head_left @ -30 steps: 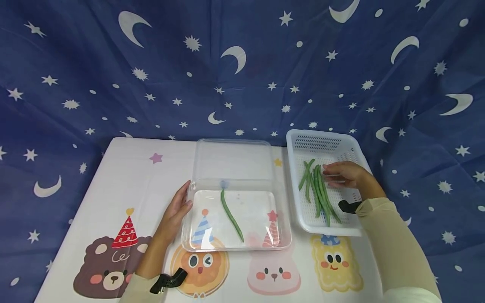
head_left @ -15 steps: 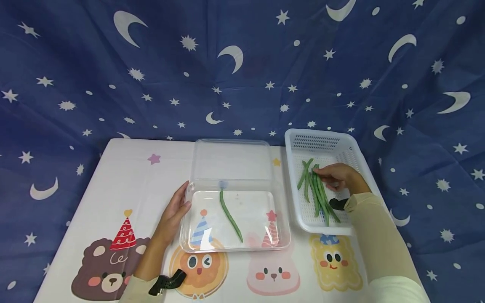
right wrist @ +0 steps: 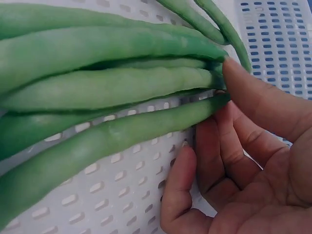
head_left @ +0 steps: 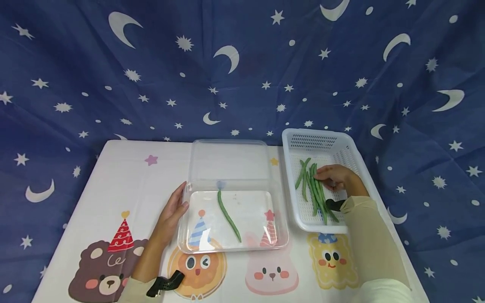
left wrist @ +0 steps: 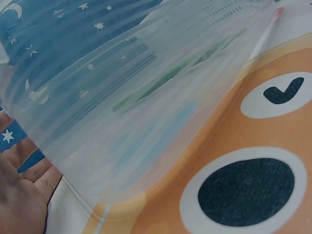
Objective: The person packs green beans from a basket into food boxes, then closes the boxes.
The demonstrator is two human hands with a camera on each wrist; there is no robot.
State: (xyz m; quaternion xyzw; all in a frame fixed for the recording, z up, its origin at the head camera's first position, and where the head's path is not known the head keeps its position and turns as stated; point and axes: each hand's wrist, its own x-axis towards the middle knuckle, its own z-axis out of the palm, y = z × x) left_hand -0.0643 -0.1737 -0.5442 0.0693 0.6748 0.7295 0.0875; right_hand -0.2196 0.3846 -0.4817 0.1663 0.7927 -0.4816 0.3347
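In the head view a clear plastic box lies with its lid folded back behind it. One long green bean rests in the box. My left hand touches the box's left wall, its fingers fairly straight; the left wrist view shows the fingers beside the wall. On the right, a white perforated basket holds several green beans. My right hand reaches into it. Thumb and fingers pinch the upper end of a green bean in the right wrist view; the exact contact is partly hidden.
Box and basket stand side by side on a white tablecloth with cartoon prints. Behind the table hangs a dark blue cloth with moons and stars. The basket's raised rim surrounds the right hand's reach.
My right hand has moved left onto the ends of the green beans, and its thumb and fingers have closed together there. The left hand stays at the box's wall. The head view has shifted slightly.
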